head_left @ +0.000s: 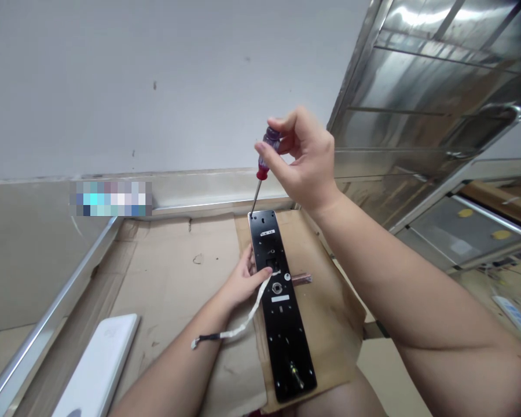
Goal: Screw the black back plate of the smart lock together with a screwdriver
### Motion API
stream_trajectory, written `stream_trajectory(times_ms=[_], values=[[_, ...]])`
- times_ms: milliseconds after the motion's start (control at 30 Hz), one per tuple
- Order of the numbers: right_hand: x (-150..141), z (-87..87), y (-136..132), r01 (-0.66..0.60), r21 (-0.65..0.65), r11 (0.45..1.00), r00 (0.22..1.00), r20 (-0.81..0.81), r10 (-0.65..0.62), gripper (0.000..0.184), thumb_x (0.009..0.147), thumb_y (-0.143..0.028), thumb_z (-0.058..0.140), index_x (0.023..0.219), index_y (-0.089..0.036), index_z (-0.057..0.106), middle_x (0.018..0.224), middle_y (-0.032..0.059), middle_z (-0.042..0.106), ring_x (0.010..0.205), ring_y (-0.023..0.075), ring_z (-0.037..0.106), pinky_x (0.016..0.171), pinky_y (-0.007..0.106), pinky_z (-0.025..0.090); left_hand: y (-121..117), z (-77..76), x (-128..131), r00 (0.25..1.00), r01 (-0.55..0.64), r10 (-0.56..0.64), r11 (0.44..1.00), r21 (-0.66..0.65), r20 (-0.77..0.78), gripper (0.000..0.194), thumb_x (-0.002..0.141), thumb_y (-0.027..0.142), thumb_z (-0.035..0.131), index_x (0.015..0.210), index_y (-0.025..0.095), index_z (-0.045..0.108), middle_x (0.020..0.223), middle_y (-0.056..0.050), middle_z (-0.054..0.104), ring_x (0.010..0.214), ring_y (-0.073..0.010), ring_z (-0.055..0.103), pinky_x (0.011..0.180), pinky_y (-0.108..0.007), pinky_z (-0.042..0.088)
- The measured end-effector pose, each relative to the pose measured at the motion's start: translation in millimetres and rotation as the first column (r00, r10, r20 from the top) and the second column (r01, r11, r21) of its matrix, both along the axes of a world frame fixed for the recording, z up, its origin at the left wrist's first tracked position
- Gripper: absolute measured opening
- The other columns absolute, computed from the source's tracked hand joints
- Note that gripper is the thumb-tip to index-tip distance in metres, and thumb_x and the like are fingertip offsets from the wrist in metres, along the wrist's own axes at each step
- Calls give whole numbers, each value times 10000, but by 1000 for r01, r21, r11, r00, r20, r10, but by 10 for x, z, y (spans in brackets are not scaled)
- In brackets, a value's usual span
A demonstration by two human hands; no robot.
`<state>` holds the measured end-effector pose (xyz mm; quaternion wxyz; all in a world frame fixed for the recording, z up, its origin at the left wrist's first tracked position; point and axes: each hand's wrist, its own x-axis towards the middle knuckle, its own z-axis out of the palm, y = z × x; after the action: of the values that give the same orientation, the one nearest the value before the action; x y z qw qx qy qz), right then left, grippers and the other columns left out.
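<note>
Screwdriver (271, 142) pinched upright in my right fingers (289, 123), tip at the black lock plate (286, 341), which my left fingers (255, 277) steady.

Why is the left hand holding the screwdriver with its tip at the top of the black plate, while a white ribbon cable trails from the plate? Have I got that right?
Not quite: the head view shows the screwdriver in the right hand, not the left hand. The rest stands: its tip is at the top of the black plate, and the white ribbon cable trails from the plate.
</note>
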<state>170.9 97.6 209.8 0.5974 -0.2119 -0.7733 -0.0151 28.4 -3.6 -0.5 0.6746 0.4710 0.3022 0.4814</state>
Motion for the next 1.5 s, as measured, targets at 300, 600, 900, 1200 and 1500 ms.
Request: stream_trajectory(times_ms=[300,600,900,1200,1500], values=[[-33,39,-22,-38,0,999,999,-34,38,286,999,-499,489,1027,-242,610,979,20,640,960,161,698,790,310,623,11,-30,7,1000,1,-1,1000,12,22,796,845,300,774,1512,266,340,1408,-140,579,1288,-308,559,1094,-493,420],[-36,75,-31,64,8,998,998,-1,-64,304,983,-529,513,983,-235,588,1032,42,627,1067,194,666,800,319,618,21,-62,2,1000,-1,0,1000,25,22,809,840,312,777,1517,273,336,1401,-149,580,1286,-335,558,1094,-545,409],[-45,127,-71,123,-16,992,992,-22,-123,359,920,-589,590,877,-233,588,966,29,664,1017,202,685,836,335,609,7,-26,10,1000,-18,18,1000,0,15,814,832,301,780,1519,273,344,1424,-149,562,1332,-339,519,1148,-561,352],[-62,109,-49,131,-5,991,991,0,-131,317,945,-549,573,916,-234,569,956,26,673,866,159,699,766,305,615,7,-64,8,1000,-25,25,999,22,12,826,835,308,775,1525,278,322,1435,-138,556,1360,-345,491,1153,-567,351],[-87,44,-60,31,19,999,997,-76,-29,261,986,-491,508,934,-244,571,949,33,658,943,183,699,737,311,611,1,-2,48,998,-63,62,995,76,20,764,820,304,796,1485,322,421,1468,-108,532,1391,-343,466,1192,-563,308]])
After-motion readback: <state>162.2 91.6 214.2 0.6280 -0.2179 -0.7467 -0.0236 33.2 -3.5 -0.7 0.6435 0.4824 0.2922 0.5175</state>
